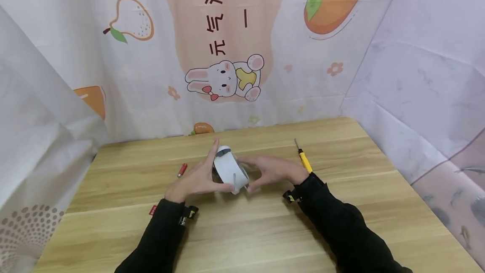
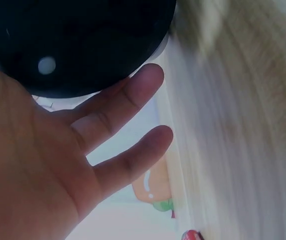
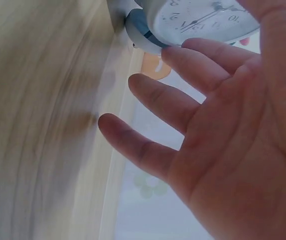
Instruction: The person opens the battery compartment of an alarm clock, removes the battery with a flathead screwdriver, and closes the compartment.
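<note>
A white round alarm clock (image 1: pixel 229 168) is between the two hands near the middle of the table, tilted. My left hand (image 1: pixel 198 178) grips it from the left, thumb low on its side and fingers spread behind. The black back of the clock (image 2: pixel 82 45) faces the left palm. On the other side, my right hand (image 1: pixel 267 169) curves round the clock, thumb at the lower edge and fingers at the far side. In the right wrist view the dial of the clock (image 3: pixel 198 20) shows upside down, with fingertips of the right hand (image 3: pixel 223 130) at its rim.
A screwdriver (image 1: pixel 305 161) with a yellow and black handle lies beyond the right wrist. A small red cylinder (image 1: pixel 182 169), resembling a battery, lies left of the left hand. Another small red piece (image 1: pixel 153 210) shows beside the left cuff. A printed curtain (image 1: pixel 144 75) hangs behind the wooden table (image 1: pixel 242 235).
</note>
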A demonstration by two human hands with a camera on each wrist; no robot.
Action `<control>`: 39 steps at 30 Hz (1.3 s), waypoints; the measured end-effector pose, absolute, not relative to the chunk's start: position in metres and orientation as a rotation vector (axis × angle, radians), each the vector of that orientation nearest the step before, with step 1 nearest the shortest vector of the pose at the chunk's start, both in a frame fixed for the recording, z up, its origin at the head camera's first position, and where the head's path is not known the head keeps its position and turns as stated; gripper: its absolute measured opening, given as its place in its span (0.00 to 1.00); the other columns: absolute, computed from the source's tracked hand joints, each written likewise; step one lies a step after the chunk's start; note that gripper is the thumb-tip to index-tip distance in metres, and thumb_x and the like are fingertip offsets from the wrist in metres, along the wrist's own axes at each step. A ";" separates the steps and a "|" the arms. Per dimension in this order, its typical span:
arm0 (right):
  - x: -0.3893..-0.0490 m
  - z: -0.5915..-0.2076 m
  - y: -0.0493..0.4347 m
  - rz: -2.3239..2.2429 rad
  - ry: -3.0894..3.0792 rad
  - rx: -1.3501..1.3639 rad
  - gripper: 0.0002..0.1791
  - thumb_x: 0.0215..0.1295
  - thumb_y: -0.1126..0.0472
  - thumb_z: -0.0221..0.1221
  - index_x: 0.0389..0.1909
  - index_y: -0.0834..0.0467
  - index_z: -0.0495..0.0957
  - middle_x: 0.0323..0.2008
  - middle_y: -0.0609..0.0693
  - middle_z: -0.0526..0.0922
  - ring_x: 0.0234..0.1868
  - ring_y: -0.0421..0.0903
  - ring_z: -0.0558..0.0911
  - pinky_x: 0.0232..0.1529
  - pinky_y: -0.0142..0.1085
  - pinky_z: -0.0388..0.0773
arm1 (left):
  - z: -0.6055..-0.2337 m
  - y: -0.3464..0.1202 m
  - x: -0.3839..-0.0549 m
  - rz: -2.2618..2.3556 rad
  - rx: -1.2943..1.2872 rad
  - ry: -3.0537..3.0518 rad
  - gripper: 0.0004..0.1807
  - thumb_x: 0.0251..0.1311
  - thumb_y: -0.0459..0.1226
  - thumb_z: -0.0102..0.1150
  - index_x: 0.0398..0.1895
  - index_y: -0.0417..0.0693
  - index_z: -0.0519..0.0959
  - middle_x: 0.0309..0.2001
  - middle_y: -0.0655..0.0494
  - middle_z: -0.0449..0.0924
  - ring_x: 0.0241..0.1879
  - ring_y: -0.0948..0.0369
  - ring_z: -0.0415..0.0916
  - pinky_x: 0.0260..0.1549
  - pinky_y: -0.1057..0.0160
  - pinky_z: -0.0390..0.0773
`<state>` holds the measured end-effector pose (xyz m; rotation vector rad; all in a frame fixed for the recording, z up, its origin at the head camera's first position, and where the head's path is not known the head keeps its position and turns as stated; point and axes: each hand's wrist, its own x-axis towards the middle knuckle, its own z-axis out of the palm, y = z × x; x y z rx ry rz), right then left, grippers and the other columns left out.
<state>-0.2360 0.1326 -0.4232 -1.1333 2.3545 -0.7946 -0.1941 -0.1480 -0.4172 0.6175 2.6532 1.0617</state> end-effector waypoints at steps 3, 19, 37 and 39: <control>-0.235 -0.424 0.133 -0.803 2.326 -1.185 0.57 0.53 0.44 0.76 0.79 0.54 0.57 0.75 0.47 0.64 0.73 0.46 0.66 0.68 0.43 0.66 | -0.416 -0.150 -0.191 1.115 0.580 2.586 0.76 0.39 0.65 0.78 0.81 0.74 0.30 0.65 0.53 0.68 0.54 0.57 0.73 0.53 0.52 0.74; -0.232 -0.429 0.128 -0.700 2.439 -1.181 0.56 0.59 0.43 0.72 0.82 0.51 0.50 0.72 0.47 0.69 0.67 0.40 0.70 0.66 0.40 0.69 | -0.417 -0.154 -0.194 1.257 0.577 2.466 0.65 0.45 0.58 0.79 0.78 0.64 0.42 0.59 0.54 0.72 0.56 0.58 0.72 0.56 0.52 0.73; -0.234 -0.421 0.140 -0.747 2.418 -1.140 0.49 0.64 0.34 0.61 0.80 0.51 0.55 0.78 0.47 0.58 0.75 0.47 0.62 0.70 0.46 0.63 | -0.429 -0.153 -0.194 1.011 0.535 2.556 0.66 0.46 0.67 0.73 0.81 0.48 0.48 0.63 0.51 0.70 0.57 0.60 0.71 0.58 0.52 0.73; -0.235 -0.421 0.140 -0.748 2.422 -1.138 0.49 0.64 0.33 0.61 0.80 0.50 0.56 0.78 0.47 0.58 0.74 0.47 0.62 0.70 0.47 0.63 | -0.427 -0.152 -0.195 1.015 0.546 2.558 0.65 0.45 0.67 0.73 0.80 0.49 0.50 0.64 0.52 0.70 0.58 0.60 0.70 0.59 0.51 0.72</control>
